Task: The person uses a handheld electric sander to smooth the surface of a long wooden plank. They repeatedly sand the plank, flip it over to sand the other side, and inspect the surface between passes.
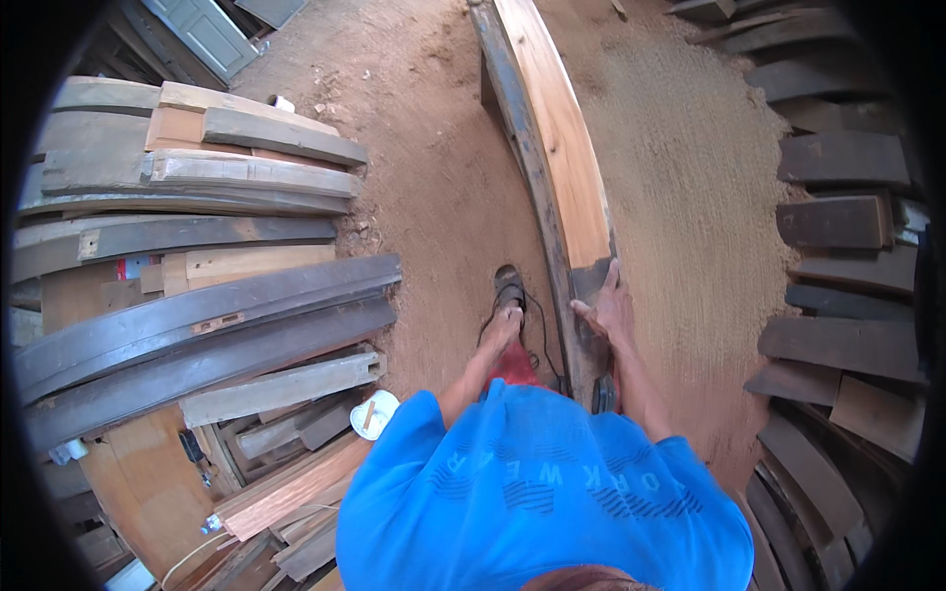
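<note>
A long timber beam (564, 138) runs away from me. Its upper face is pale bare wood for most of its length and dark grey at the near end. On that dark part lies my right hand (609, 307), thumb and forefinger spread, holding nothing. My left hand (501, 327) is left of the beam and apart from it, with its fingers bent down. Just past it is a dark rounded thing (507, 282), its kind unclear, with a thin black cord (537, 300) beside it. The left fingertips are partly hidden.
Stacked old timbers (207, 305) fill the left side, and more dark boards (843, 222) line the right. A white round container (374, 415) stands at the left pile's edge. Brown, sawdust-like ground (680, 217) lies on both sides of the beam. A grey panelled door (205, 34) leans at the far left.
</note>
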Motion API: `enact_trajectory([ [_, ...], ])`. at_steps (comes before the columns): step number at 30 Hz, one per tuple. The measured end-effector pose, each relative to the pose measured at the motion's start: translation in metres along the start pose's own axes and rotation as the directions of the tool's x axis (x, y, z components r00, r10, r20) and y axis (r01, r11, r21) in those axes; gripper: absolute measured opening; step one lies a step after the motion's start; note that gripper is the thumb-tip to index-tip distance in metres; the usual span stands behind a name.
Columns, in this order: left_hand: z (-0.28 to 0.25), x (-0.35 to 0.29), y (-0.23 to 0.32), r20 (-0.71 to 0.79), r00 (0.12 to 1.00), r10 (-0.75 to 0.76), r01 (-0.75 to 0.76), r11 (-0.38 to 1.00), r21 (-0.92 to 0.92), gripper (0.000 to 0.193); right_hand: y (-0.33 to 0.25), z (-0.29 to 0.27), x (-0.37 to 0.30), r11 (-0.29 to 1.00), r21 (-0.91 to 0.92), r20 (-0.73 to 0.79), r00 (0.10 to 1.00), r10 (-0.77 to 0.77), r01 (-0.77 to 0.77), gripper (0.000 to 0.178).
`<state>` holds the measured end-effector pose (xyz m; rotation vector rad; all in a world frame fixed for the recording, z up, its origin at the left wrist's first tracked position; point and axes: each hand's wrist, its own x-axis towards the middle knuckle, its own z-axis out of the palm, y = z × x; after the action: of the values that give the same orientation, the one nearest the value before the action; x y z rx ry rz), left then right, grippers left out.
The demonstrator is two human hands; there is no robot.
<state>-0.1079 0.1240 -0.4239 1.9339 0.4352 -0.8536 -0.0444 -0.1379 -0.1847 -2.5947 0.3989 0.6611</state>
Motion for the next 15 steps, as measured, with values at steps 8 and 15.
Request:
enact_trajectory([
  [8, -0.004, 0.0, 0.001, -0.036, 0.999, -0.019, 0.016, 0.996, -0.09, 0.059, -0.02, -0.007, -0.004, 0.989, -0.047, 0.1, 0.985, 0.144, -0.139, 0.127],
  [15, -0.011, -0.008, 0.002, -0.074, 0.997, 0.03, -0.038, 0.995, -0.097, 0.058, -0.005, 0.015, 0.001, 0.996, -0.064, -0.029, 0.998, 0.06, -0.062, 0.133],
])
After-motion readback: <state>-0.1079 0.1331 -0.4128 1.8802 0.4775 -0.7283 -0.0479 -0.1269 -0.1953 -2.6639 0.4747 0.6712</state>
